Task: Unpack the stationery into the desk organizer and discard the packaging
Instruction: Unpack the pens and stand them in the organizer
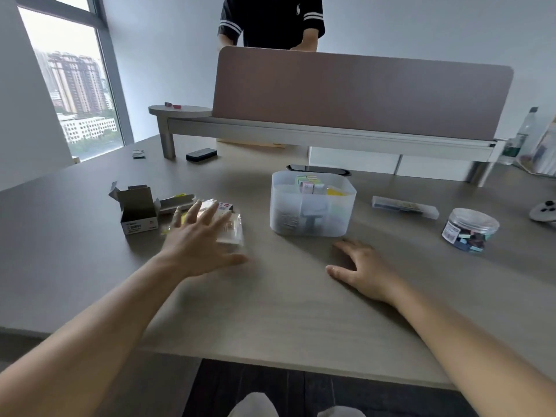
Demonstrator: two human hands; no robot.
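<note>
A translucent white desk organizer (313,218) stands mid-table, holding small coloured boxes and a yellow pad. Left of it lies a pile of packaging: a clear plastic wrapper (233,228), an open grey cardboard box (138,210) and a flattened carton (177,201). My left hand (198,239) hovers over the wrapper with fingers spread and straight, holding nothing. My right hand (365,267) rests flat on the table just in front of the organizer, fingers relaxed. A clear pen case (404,206) and a round clear jar of coloured clips (467,230) sit to the right.
A brown divider screen (361,91) on a raised shelf runs along the back, with a person in a black shirt (272,21) behind it. A black eraser (201,155), a phone (319,169), a water bottle (522,136) and a white controller (544,210) lie around.
</note>
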